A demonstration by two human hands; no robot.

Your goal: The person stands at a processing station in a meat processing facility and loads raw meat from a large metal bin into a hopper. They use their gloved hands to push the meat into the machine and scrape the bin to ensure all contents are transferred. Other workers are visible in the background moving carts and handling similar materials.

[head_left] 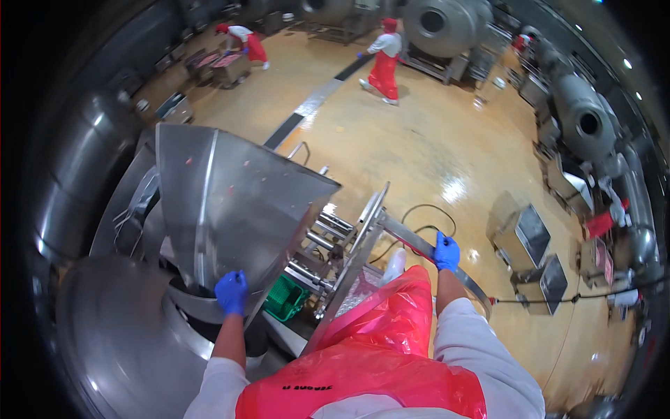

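My left hand (230, 292), in a blue glove, is closed at the lower part of a large steel hopper (244, 195) with small pink scraps on it; what it grips, if anything, is unclear. Below the hopper is the curved steel body of a machine (112, 328). My right hand (446, 251), also gloved, is closed on a flat steel railing (407, 236) on the right. Between my hands are steel rods (310, 276), a green plastic basket (283, 297) and a textured metal step (356, 293). I wear a red apron, and one white boot shows beside the railing.
Two steel bins (525, 237) stand right, near a black hose (530, 300). Steel tumblers (447, 24) line the back and right. Farther off, one worker (384, 63) in a red apron walks; another (244, 45) bends over bins (230, 70); a third (520, 43) is partly hidden.
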